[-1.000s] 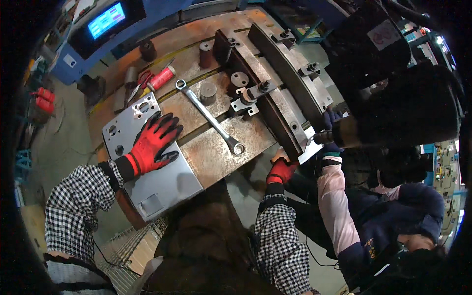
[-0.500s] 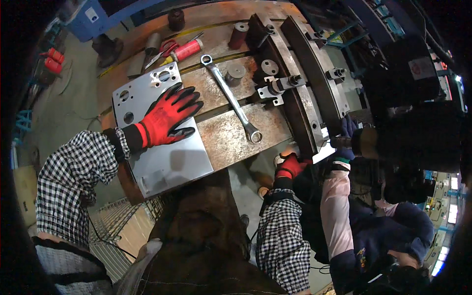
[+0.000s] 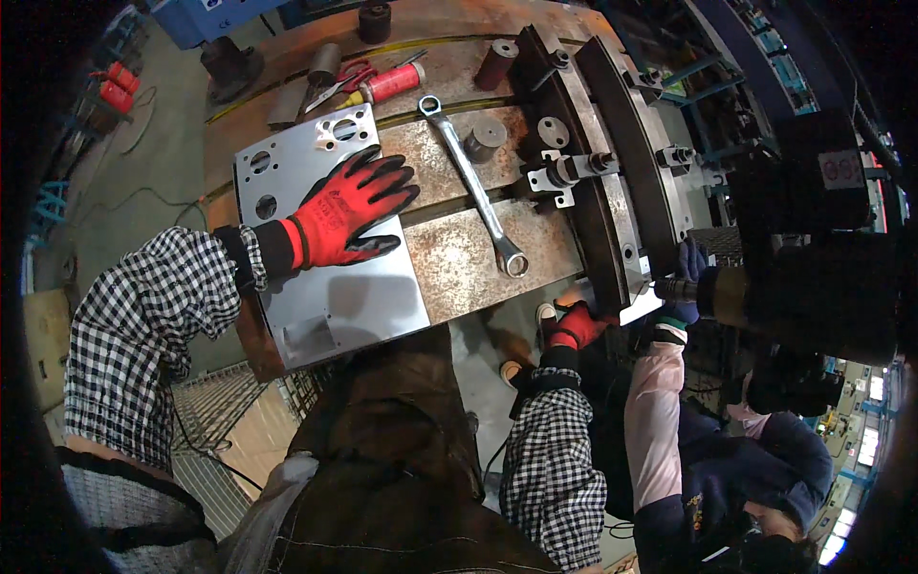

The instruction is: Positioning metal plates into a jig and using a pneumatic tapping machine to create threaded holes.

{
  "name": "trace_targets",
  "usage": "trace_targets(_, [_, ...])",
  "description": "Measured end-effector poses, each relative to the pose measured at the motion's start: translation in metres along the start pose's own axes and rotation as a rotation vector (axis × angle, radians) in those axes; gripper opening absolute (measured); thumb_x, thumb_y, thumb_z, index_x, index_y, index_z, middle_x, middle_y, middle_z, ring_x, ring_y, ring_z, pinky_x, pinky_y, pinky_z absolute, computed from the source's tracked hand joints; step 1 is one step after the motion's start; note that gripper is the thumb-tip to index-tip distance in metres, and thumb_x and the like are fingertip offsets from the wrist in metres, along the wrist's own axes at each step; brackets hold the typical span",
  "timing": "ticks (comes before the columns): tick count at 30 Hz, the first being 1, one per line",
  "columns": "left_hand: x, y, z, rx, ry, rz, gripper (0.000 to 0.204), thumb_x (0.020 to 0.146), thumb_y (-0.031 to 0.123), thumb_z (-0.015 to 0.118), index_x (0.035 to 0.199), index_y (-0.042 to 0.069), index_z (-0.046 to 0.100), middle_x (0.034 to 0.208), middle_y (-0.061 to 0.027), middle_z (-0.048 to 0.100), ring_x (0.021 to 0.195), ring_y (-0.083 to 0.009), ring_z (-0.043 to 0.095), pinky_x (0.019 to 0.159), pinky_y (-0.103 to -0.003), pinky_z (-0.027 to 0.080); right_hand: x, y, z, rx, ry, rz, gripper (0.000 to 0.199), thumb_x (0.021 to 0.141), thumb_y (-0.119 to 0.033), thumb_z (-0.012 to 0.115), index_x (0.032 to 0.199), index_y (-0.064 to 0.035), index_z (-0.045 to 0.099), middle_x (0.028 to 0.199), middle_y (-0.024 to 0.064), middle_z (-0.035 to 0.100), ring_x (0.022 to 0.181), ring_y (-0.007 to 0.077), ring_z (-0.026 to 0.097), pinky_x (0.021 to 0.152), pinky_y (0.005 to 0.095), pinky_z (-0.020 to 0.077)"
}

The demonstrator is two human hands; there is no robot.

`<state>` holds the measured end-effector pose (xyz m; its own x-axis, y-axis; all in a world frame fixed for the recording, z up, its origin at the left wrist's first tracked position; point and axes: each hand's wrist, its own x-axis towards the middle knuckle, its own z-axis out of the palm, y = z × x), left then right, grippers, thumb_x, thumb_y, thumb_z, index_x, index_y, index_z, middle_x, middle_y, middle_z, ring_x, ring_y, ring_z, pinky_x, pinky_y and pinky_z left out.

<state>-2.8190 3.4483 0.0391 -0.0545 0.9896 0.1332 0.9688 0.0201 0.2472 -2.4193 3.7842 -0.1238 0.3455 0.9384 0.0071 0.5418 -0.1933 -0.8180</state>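
Observation:
My left hand (image 3: 349, 210), in a red and black glove, lies flat with fingers spread on a grey sheet metal plate (image 3: 373, 301) with round holes. My right hand (image 3: 577, 327), gloved alike, is low beside the near end of a steel rail (image 3: 598, 210). Its fingers close at the corner of a small bright metal piece (image 3: 641, 305) there; part of the grip is hidden. A co-worker's blue-gloved hand (image 3: 690, 263) is on the far side of that piece, by the tip of a dark machine spindle (image 3: 677, 290).
A double ring spanner (image 3: 473, 187) lies across the worn steel table (image 3: 459, 273). Behind the plate are red-handled scissors (image 3: 356, 74), a red bottle (image 3: 392, 83) and metal cylinders (image 3: 485, 140). A clamp (image 3: 569, 174) sits on the rail. The co-worker's pink sleeve (image 3: 655, 411) reaches in from the right.
The view has shifted, so the table and its things stand slightly farther right. My left hand stays on the plate, and my right hand stays by the rail's end.

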Motion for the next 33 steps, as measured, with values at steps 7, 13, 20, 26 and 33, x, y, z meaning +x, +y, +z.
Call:
trace_targets(7, [-0.003,-0.001,0.001,0.001,0.003,-0.010,0.089,0.094,0.042,0.078,0.172,0.009,0.050,0.181,-0.0213,0.043,0.172,-0.0428,0.034,0.141,-0.066,0.021,-0.005,-0.008,0.001,-0.013,0.001,-0.003,0.073,0.093,-0.003,0.078,0.162,-0.0026,0.054,0.151,0.0198,0.073,0.129,0.0342,0.071,0.116,0.0477,0.0522])
trace_targets(13, [0.000,0.002,-0.001,-0.002,0.004,-0.001,0.089,0.094,0.042,0.078,0.172,0.009,0.050,0.181,-0.0215,0.043,0.172,-0.0432,0.033,0.141,-0.066,0.021,-0.002,-0.007,-0.001,-0.015,0.002,0.001,0.074,0.094,-0.002,0.077,0.164,-0.0034,0.052,0.152,0.0192,0.073,0.129,0.0335,0.071,0.116,0.0475,0.0520])
trace_targets(20, [-0.001,0.001,0.001,-0.003,0.001,-0.010,0.086,0.096,0.042,0.076,0.172,0.009,0.050,0.181,-0.0218,0.042,0.172,-0.0439,0.033,0.141,-0.066,0.021,-0.014,-0.020,-0.002,-0.034,-0.014,0.026,0.076,0.094,-0.001,0.077,0.166,-0.0043,0.050,0.153,0.0186,0.073,0.128,0.0326,0.071,0.116,0.0471,0.0518])
trace_targets(26, [-0.002,0.001,-0.004,0.004,-0.002,-0.019,0.083,0.098,0.042,0.075,0.171,0.009,0.051,0.181,-0.0221,0.042,0.172,-0.0441,0.033,0.141,-0.067,0.021,0.004,0.022,0.014,-0.013,-0.049,0.015,0.069,0.105,-0.044,0.079,0.158,-0.0038,0.061,0.152,0.0218,0.071,0.127,0.0347,0.070,0.110,0.0435,0.0518])
trace_targets(33, [0.006,0.001,0.000,-0.011,0.009,0.015,0.083,0.098,0.042,0.075,0.170,0.009,0.052,0.180,-0.0223,0.043,0.172,-0.0443,0.033,0.141,-0.067,0.021,0.031,0.058,0.017,0.195,-0.044,0.031,0.064,0.111,-0.045,0.073,0.156,-0.0007,0.063,0.147,0.0200,0.073,0.126,0.0322,0.070,0.108,0.0404,0.0517])
